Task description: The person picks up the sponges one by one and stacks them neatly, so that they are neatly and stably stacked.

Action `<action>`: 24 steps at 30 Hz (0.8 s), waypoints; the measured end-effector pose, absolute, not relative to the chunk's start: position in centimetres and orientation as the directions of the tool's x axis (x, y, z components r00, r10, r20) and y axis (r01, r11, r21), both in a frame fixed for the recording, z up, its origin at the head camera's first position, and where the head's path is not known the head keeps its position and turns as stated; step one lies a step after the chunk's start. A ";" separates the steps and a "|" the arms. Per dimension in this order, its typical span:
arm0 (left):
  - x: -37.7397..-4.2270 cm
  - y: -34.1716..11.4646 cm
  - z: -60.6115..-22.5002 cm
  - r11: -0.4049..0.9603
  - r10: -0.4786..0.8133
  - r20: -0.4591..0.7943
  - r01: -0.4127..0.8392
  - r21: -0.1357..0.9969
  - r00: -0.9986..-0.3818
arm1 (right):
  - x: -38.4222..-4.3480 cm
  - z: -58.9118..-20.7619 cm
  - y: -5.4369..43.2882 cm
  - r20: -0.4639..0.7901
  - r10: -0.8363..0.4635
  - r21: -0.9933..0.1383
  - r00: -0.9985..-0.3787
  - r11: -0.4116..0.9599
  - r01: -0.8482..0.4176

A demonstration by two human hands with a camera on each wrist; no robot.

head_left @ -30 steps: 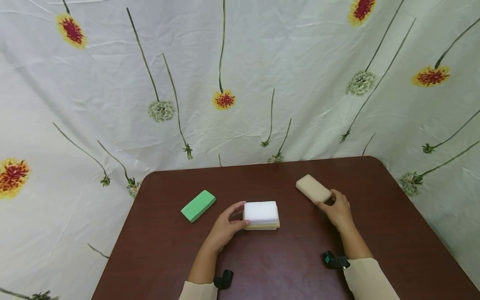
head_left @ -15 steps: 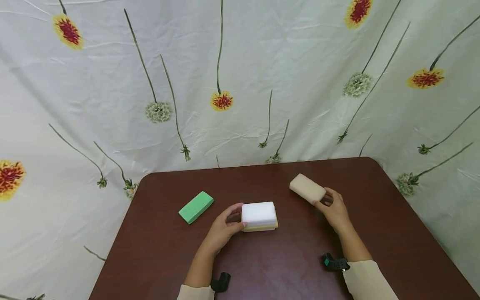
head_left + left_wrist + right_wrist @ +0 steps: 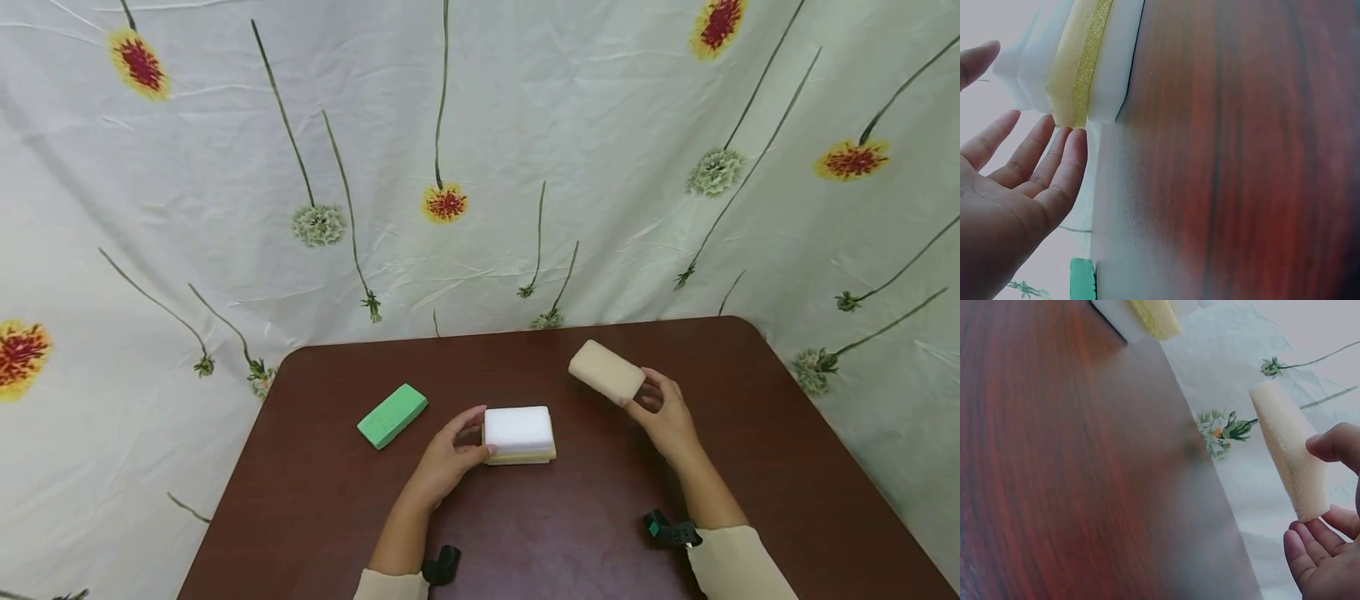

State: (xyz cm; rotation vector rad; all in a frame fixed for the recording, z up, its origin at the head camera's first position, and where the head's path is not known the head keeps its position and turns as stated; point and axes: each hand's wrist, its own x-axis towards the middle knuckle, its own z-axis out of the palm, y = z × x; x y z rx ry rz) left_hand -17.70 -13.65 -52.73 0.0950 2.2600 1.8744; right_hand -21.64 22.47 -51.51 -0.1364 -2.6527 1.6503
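Note:
At the table's middle stands a stack of sponges (image 3: 517, 432), white on top with a yellow layer (image 3: 1079, 69) and white below it. My left hand (image 3: 441, 468) is at the stack's left end, thumb by the near corner and index finger by the far one. In the left wrist view its fingers (image 3: 1065, 167) reach out fairly straight, tips right at the lower edge. My right hand (image 3: 670, 423) grips one end of a beige sponge (image 3: 606, 372) between thumb and fingers. The right wrist view shows this sponge (image 3: 1291, 450) tilted and raised over the table.
A green sponge (image 3: 392, 416) lies left of the stack on the dark red-brown table (image 3: 315, 500). Behind the table hangs a white flowered cloth (image 3: 480, 275). Black bands with small devices (image 3: 442, 565) sit on both wrists.
The right hand has lifted the beige sponge and brought it leftward, nearer the stack. The left hand has stayed beside the stack, and the green sponge has not moved.

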 end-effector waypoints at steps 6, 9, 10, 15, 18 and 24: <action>-17.6 -13.7 -52.7 0.190 0.179 -0.113 -0.078 0.979 -0.977 | -21.2 -51.2 22.0 -0.003 0.066 -0.897 -0.998 0.442 0.031; -17.5 -13.8 -52.7 0.190 0.179 -0.112 -0.077 0.979 -0.978 | -21.0 -51.0 21.7 0.008 0.047 -0.900 -0.999 0.437 0.013; -17.5 -13.7 -52.7 0.190 0.178 -0.111 -0.076 0.979 -0.978 | -20.9 -50.9 21.6 0.013 0.041 -0.900 -0.999 0.436 0.007; -17.4 -13.7 -52.6 0.187 0.174 -0.113 -0.080 0.979 -0.978 | -20.5 -50.5 21.0 0.031 0.014 -0.903 -0.999 0.429 -0.022; -17.4 -13.6 -52.6 0.187 0.171 -0.115 -0.082 0.979 -0.979 | -20.3 -50.4 20.7 0.045 -0.001 -0.903 -0.999 0.428 -0.042; -17.4 -13.5 -52.5 0.194 0.163 -0.114 -0.081 0.978 -0.980 | -20.2 -50.4 20.1 0.103 -0.024 -0.903 -0.994 0.417 -0.103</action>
